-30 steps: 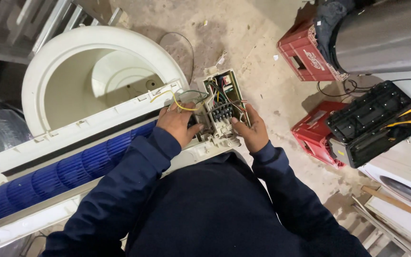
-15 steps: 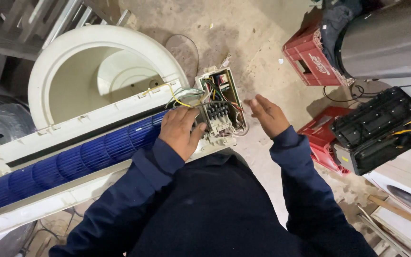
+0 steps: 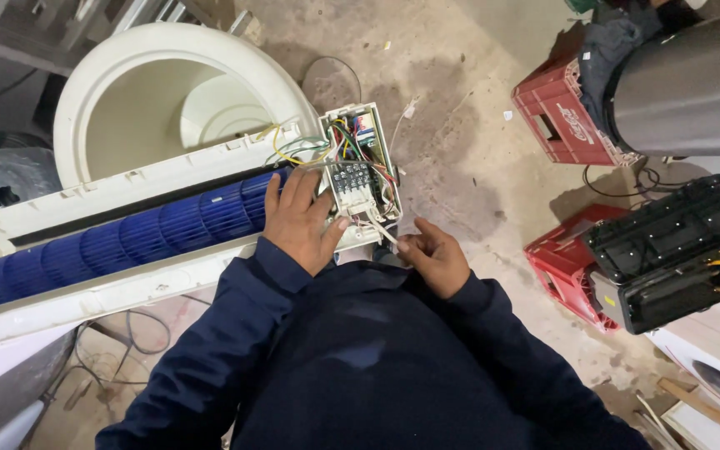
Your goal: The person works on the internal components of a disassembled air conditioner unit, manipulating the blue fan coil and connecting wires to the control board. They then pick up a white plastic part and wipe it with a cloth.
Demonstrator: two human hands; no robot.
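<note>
A white air-conditioner indoor unit point(image 3: 110, 192) lies across the floor with its long blue roller fan point(image 3: 127, 237) exposed. At its right end sits an open white electrical box point(image 3: 360, 171) full of coloured wires and a terminal block. My left hand point(image 3: 297, 221) rests flat on the unit beside the box, fingers spread against the box's left side. My right hand point(image 3: 431, 254) is just below the box, fingers pinched on a thin white wire point(image 3: 381, 232) that runs up into it. Dark blue sleeves cover both arms.
A white round tub point(image 3: 168, 92) lies behind the unit. Two red plastic crates point(image 3: 556, 108) point(image 3: 560, 267) stand at the right, the nearer one bearing a black slatted part point(image 3: 677, 250). A large grey metal cylinder point(image 3: 693, 83) fills the upper right. Loose cables lie on the dusty concrete floor.
My right hand left the box's right side, swung out, then came in below the box and pinched the white wire. My left hand slid down to lie flat beside the box.
</note>
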